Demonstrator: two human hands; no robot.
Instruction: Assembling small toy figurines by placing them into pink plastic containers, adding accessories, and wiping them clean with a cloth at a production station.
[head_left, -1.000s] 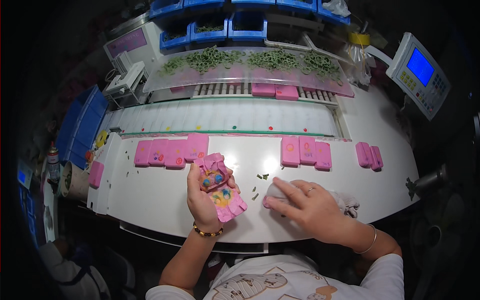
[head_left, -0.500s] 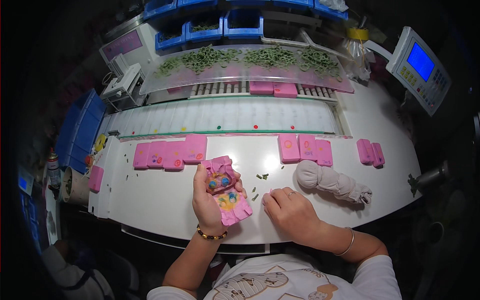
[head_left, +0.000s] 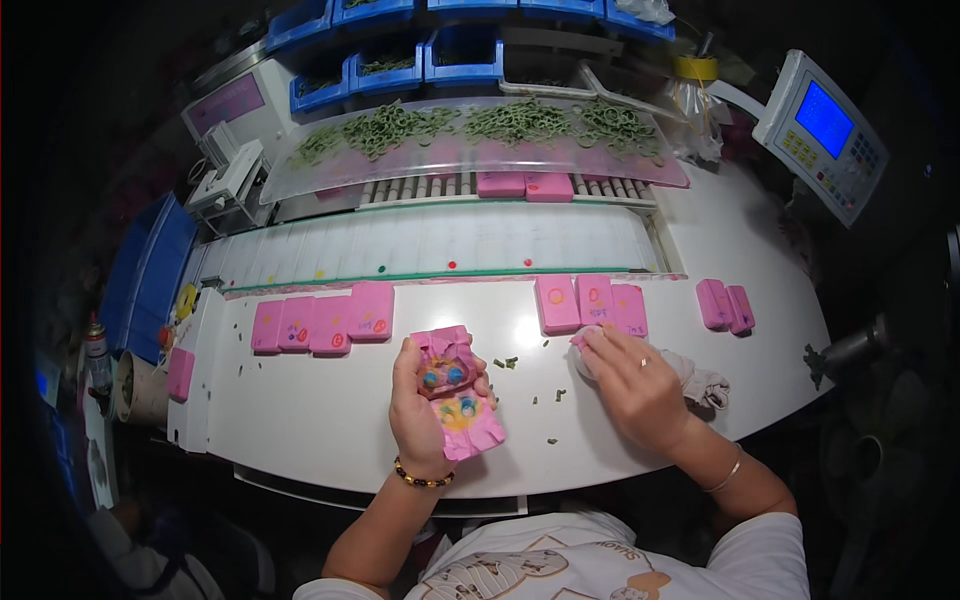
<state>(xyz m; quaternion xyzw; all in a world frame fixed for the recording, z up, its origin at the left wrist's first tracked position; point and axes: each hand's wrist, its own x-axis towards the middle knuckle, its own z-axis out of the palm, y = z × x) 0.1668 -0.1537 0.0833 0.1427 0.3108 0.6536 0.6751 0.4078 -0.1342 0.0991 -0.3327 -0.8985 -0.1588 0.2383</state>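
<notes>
**Opened pink mold in left hand, right hand at cloth bundle**

Left hand [head_left: 412,412]: grasping the opened pink mold [head_left: 470,425], palm underneath, fingers wrapped round the far side. Mold is held up in front of the body, left of the right hand, over the near part of the bench [head_left: 310,430]. Two blue spots [head_left: 455,375] and yellow staining on the inner faces.

Right hand [head_left: 635,385]: lies over the rounded end of the pale cloth bundle [head_left: 708,388]. A small pink piece [head_left: 579,341] shows at the fingertips. Can't tell if it's pinched, or if the cloth is gripped too; hand covers the contact.

Doing this well, my read:
- Left palm level, inner faces up, no squeeze. Looks soft, would likely flex.
- Handle the small piece by its edges, light contact with the cloth.
- Keep the green scraps [head_left: 560,395] between the hands off the inner faces.
- Don't nudge the pink blocks [head_left: 594,300] just beyond the right hand.
</notes>
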